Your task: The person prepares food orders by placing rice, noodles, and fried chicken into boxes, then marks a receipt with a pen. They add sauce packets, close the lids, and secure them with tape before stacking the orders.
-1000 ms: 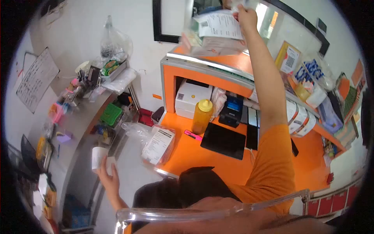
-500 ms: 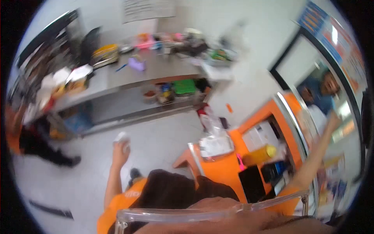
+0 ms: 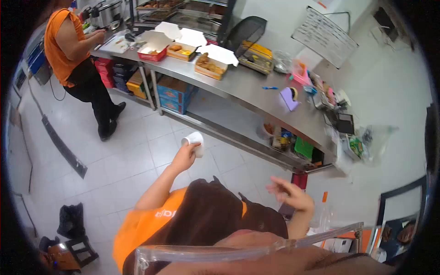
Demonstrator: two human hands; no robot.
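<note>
Left hand (image 3: 183, 158) of the wearer pinches a curled white paper (image 3: 196, 141) between thumb and fingers, held out over the floor in front of the body. Right hand (image 3: 293, 196), slightly blurred, has its fingers loosely spread around nothing, near the dark apron (image 3: 206, 213) and well apart from the paper. Beneath both runs a floor (image 3: 224, 162) of pale, glossy tiles, with a long dark strip (image 3: 64, 146) lying across it on the left and a black bag (image 3: 71, 221) farther down that side. Beyond the paper stands a long stainless-steel table (image 3: 256, 94), its top dully reflective. Its lower shelf (image 3: 220, 107) carries blue boxes (image 3: 172, 96) at one end and a green container (image 3: 303, 147) near the other. On the tabletop, three food boxes (image 3: 208, 72) stand in a row with lids raised, fried pieces inside. Along to the right lie a blue pen (image 3: 270, 87) and, just beside it, a purple tape dispenser (image 3: 289, 98), with a pink holder (image 3: 301, 73) behind. A handwritten whiteboard (image 3: 324, 36) is set against the white wall. Farther off on the left, a co-worker (image 3: 68, 50) in orange and black stands at a worktop near a metal pot (image 3: 106, 16); beside that, a rack (image 3: 160, 13) holds trays of food.
</note>
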